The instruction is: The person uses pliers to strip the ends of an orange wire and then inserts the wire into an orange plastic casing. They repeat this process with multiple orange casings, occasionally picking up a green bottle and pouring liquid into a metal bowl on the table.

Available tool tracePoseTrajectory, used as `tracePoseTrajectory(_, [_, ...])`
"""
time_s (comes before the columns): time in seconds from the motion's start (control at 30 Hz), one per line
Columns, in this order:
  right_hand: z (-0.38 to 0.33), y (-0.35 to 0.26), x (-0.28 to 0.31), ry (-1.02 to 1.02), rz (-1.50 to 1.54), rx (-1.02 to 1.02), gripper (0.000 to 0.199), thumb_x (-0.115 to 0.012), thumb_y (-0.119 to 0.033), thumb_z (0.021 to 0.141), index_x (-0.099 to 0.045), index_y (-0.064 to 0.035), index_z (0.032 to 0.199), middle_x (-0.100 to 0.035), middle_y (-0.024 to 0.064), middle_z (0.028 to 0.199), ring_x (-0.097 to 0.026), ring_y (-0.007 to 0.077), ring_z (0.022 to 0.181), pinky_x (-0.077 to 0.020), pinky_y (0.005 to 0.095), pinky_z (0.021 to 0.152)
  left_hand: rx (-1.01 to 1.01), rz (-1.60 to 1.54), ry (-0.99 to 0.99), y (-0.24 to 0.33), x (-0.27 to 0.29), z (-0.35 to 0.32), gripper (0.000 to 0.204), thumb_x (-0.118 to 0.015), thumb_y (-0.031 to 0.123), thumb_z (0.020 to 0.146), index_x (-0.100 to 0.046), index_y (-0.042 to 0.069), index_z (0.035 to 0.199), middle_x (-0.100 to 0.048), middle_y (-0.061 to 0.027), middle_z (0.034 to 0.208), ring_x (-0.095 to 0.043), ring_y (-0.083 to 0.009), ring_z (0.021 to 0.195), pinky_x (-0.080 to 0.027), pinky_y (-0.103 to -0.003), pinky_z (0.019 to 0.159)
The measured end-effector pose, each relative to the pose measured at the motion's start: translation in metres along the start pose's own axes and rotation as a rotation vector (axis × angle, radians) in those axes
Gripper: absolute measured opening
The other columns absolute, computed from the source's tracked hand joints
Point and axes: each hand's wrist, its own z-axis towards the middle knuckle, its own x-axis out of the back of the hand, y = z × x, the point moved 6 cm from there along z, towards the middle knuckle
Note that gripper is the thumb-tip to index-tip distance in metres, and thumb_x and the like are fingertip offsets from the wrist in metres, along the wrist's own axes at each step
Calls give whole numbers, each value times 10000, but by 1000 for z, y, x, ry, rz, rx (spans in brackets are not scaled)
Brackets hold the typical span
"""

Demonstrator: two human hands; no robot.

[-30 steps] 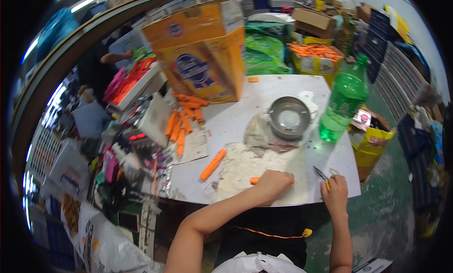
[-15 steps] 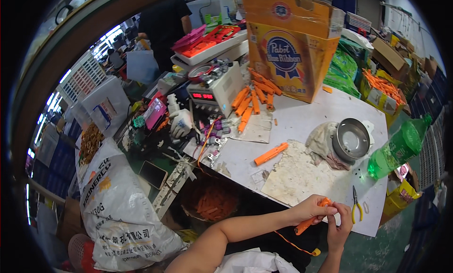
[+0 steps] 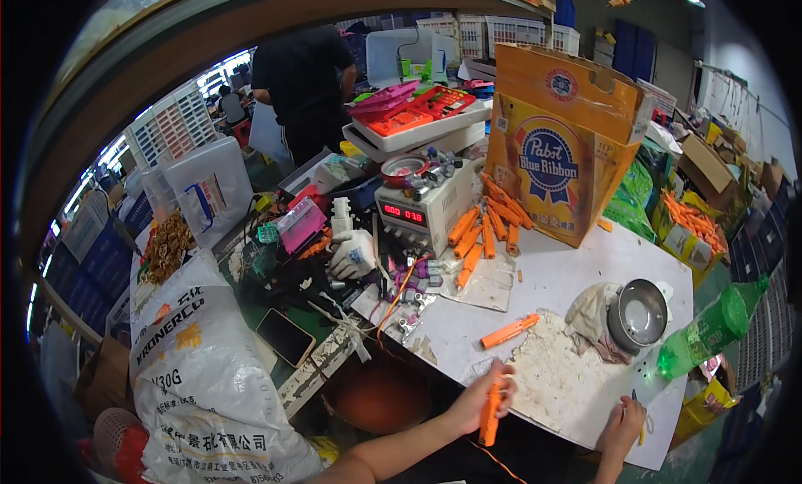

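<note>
Fingers of the left hand [image 3: 478, 398] now clamp an orange tube [image 3: 491, 413], lifted off the tabletop [image 3: 576, 275]'s near edge; right hand [image 3: 622, 421] seems closed on a small tool. Beyond, another orange tube [image 3: 510, 331] lies, untouched.

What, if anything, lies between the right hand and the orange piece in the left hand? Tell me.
Nothing visible. The left hand grips the orange piece at the table edge; only bare, scuffed white tabletop separates it from the right hand.
</note>
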Motion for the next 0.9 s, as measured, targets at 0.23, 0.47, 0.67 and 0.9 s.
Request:
tracePoseTrajectory(0.23, [3,5,-9,-112,-69,-26,154,-539,-7,788,-574,13,937,-566,164,912,-494,346,914,-391,427,820,-177,-383,69,54,59,-36,379,-393,441,955,-503,79,931,-430,-14,705,-411,-128,587,-356,-238,521])
tracePoseTrajectory(0.47, [-12,-12,23,218,-132,-8,164,-546,-8,795,-584,7,954,-564,162,913,-508,342,914,-393,426,801,14,-395,-12,44,37,-15,361,-406,429,953,-493,79,936,-416,-10,698,-409,-120,575,-362,-243,518])
tracePoseTrajectory(0.67, [-100,48,106,267,-257,-297,209,-551,5,770,-605,-32,969,-612,139,893,-566,325,881,-422,418,788,300,-450,-144,1,-10,16,361,-428,415,941,-503,62,932,-405,-20,687,-389,-120,562,-354,-253,484])
tracePoseTrajectory(0.9, [-282,37,199,375,-523,-755,236,-549,-25,783,-595,-86,1007,-652,114,902,-637,300,741,-504,382,605,851,-328,-224,-68,-75,13,267,-458,322,930,-455,55,941,-376,-9,701,-323,-115,575,-298,-260,511])
